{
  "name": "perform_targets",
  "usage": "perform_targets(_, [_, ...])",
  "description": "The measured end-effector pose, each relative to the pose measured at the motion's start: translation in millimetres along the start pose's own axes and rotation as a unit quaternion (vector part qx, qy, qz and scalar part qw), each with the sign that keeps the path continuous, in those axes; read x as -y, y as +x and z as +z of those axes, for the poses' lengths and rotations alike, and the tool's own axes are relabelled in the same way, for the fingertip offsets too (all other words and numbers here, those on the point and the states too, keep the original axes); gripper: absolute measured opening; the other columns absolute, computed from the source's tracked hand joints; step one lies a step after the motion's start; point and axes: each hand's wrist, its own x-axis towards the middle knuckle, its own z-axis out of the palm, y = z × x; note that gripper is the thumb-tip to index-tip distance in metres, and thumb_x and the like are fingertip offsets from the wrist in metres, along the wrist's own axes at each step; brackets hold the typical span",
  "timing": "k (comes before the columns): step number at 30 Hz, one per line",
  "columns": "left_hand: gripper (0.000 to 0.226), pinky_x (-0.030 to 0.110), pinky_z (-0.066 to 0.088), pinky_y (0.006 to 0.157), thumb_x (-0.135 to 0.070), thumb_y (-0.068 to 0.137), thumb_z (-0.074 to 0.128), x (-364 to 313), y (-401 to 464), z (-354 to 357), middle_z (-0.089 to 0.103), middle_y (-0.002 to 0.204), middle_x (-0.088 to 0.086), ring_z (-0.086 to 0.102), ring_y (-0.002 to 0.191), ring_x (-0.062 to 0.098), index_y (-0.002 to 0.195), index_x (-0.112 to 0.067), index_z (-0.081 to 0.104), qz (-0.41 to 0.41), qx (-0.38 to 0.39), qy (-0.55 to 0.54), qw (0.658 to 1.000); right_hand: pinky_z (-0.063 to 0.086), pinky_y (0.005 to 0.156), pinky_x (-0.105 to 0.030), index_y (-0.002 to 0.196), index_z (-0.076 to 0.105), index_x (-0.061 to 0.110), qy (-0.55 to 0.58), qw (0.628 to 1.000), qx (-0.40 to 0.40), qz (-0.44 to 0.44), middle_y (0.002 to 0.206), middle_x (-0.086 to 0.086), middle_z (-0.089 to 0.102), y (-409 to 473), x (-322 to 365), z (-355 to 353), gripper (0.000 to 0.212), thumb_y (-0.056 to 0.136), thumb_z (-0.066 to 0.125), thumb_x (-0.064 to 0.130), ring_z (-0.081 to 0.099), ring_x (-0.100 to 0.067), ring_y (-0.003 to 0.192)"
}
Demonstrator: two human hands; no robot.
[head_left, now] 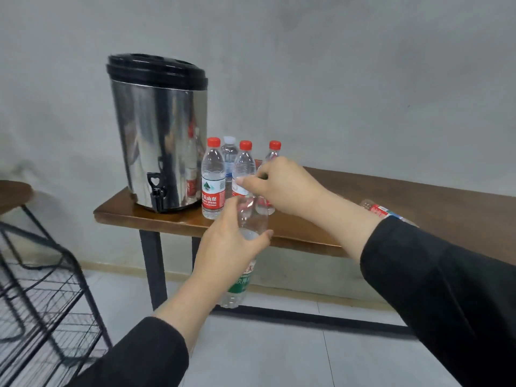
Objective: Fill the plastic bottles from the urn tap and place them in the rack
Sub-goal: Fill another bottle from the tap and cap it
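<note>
My left hand (229,247) grips a clear plastic bottle (248,216) with a green label by its upper body, in front of the table's edge. My right hand (282,185) pinches the bottle's top, where a whitish cap shows between the fingertips. A steel urn (159,135) with a black lid stands on the left end of the wooden table (307,233); its black tap (157,194) juts over the front edge. Several capped bottles (213,180) stand right of the urn. A black wire rack (47,300) stands on the floor at the lower left.
Another bottle (382,209) lies on its side on the table behind my right forearm. A round wooden stool top (14,194) shows at the left edge above the rack. A grey wall backs the table; the floor is pale tile.
</note>
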Motion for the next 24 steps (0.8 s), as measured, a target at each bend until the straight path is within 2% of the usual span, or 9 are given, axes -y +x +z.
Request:
perform_targets(2, [0.071, 0.030, 0.044, 0.094, -0.047, 0.081, 0.080, 11.0, -12.0, -27.0, 0.058, 0.132, -0.019, 0.055, 0.119, 0.007, 0.139, -0.042, 0.039, -0.019, 0.015, -0.026, 0.999, 0.029, 0.049, -0.030, 0.063, 0.059, 0.008, 0.011, 0.999, 0.028, -0.021, 0.052, -0.002, 0.044, 0.4, 21.6, 12.1, 0.056, 0.094, 0.059, 0.055, 0.041, -0.016, 0.049])
perform_targets(5, [0.059, 0.023, 0.046, 0.084, -0.039, 0.080, 0.082, 31.3, -27.5, -65.3, 0.067, 0.113, -0.026, 0.062, 0.102, -0.008, 0.126, -0.053, 0.047, -0.058, 0.051, -0.099, 0.992, 0.034, 0.049, -0.023, 0.071, 0.065, 0.017, 0.049, 0.993, 0.083, -0.073, 0.055, 0.006, 0.051, -1.3, 49.9, 28.9, 0.045, 0.097, 0.056, 0.052, 0.045, -0.006, 0.048])
perform_targets(8, [0.057, 0.026, 0.051, 0.087, -0.031, 0.081, 0.083, 57.0, -38.5, -95.6, 0.069, 0.109, -0.028, 0.066, 0.101, -0.006, 0.113, -0.066, 0.051, -0.077, 0.073, -0.133, 0.985, 0.038, 0.062, -0.009, 0.094, 0.070, 0.027, 0.072, 0.975, 0.148, -0.148, 0.075, 0.018, 0.064, 0.0, 70.2, 41.9, 0.025, 0.100, 0.054, 0.045, 0.058, 0.008, 0.071])
perform_targets(10, [0.054, 0.030, 0.053, 0.087, -0.025, 0.083, 0.082, 69.6, -43.1, -112.8, 0.072, 0.107, -0.020, 0.070, 0.097, -0.001, 0.114, -0.060, 0.054, -0.098, 0.092, -0.152, 0.979, 0.043, 0.080, -0.016, 0.104, 0.067, 0.037, 0.077, 0.960, 0.190, -0.190, 0.097, 0.020, 0.067, 5.9, 77.3, 49.2, 0.016, 0.102, 0.053, 0.041, 0.060, 0.005, 0.093])
perform_targets(12, [0.050, 0.029, 0.052, 0.083, -0.023, 0.085, 0.081, 82.4, -44.7, -124.5, 0.074, 0.103, -0.009, 0.072, 0.093, 0.004, 0.118, -0.050, 0.055, -0.111, 0.100, -0.164, 0.975, 0.047, 0.088, -0.026, 0.107, 0.065, 0.041, 0.064, 0.953, 0.209, -0.212, 0.104, 0.016, 0.066, 12.7, 82.6, 59.0, 0.016, 0.103, 0.050, 0.038, 0.061, -0.002, 0.099])
perform_targets(16, [0.054, 0.010, 0.050, 0.076, -0.025, 0.084, 0.082, 102.7, -43.6, -130.6, 0.069, 0.106, -0.026, 0.067, 0.097, -0.006, 0.120, -0.053, 0.053, -0.111, 0.081, -0.144, 0.980, 0.051, 0.077, -0.033, 0.093, 0.066, 0.031, 0.016, 0.968, 0.163, -0.193, 0.086, 0.009, 0.067, 25.3, 94.6, 88.4, 0.025, 0.099, 0.051, 0.050, 0.062, -0.008, 0.081])
perform_targets(19, [0.053, 0.023, 0.053, 0.084, -0.025, 0.084, 0.081, 117.2, -39.4, -131.0, 0.070, 0.107, -0.020, 0.069, 0.100, 0.000, 0.123, -0.050, 0.055, -0.125, 0.072, -0.163, 0.976, 0.053, 0.075, -0.037, 0.084, 0.063, 0.029, 0.009, 0.969, 0.162, -0.187, 0.080, 0.006, 0.067, 37.5, 97.7, 108.3, 0.036, 0.096, 0.049, 0.059, 0.062, -0.010, 0.077])
perform_targets(22, [0.051, 0.037, 0.057, 0.089, -0.030, 0.080, 0.080, 130.5, -32.3, -135.7, 0.074, 0.106, -0.005, 0.074, 0.099, 0.013, 0.124, -0.043, 0.058, -0.161, 0.090, -0.215, 0.959, 0.052, 0.085, -0.036, 0.095, 0.064, 0.033, 0.047, 0.958, 0.186, -0.214, 0.088, 0.011, 0.069, 51.1, 99.3, 118.5, 0.024, 0.102, 0.046, 0.047, 0.063, -0.006, 0.085])
perform_targets(24, [0.057, 0.042, 0.058, 0.092, -0.034, 0.073, 0.079, 144.0, -27.3, -137.4, 0.075, 0.108, 0.002, 0.074, 0.101, 0.022, 0.127, -0.036, 0.060, -0.178, 0.102, -0.263, 0.943, 0.048, 0.089, -0.025, 0.106, 0.064, 0.031, 0.057, 0.947, 0.196, -0.248, 0.099, 0.017, 0.066, 61.9, 99.8, 124.3, 0.022, 0.105, 0.043, 0.038, 0.060, 0.001, 0.094])
